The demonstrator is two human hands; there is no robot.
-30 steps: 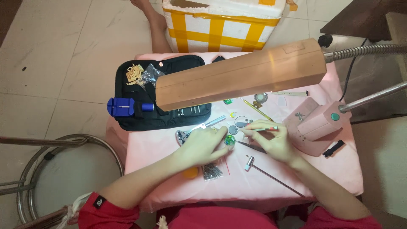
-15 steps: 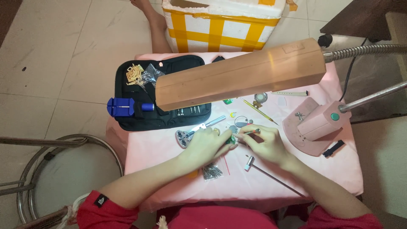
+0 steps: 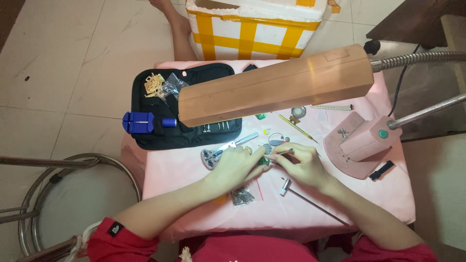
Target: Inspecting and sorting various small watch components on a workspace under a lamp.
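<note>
Small green part at centre of frame, pinched between fingertips of left hand and held against the pink tablecloth. Right hand just beside it, fingers closed around a thin tool whose tip meets the part; exact contact too small to tell. Likely slip: part so tiny that a push from the tool could flick it out of the pinch and off the cloth to the tiled floor. Just above the hands, a metal ring, a small round piece and a yellow stick, all loose and close enough for a knuckle to scatter. Below the right wrist, a small hammer with a long thin handle, easy to nudge with the forearm. Below the left hand, a small clear bag of dark bits, also within sweep of the arm. Left of the left hand, a silver wrench-like tool. Across the upper centre, a long pink lamp head hanging over the work, blocking part of the view and a possible bump if the hands rise. Upper left, a black tool pouch holding a blue press.
</note>
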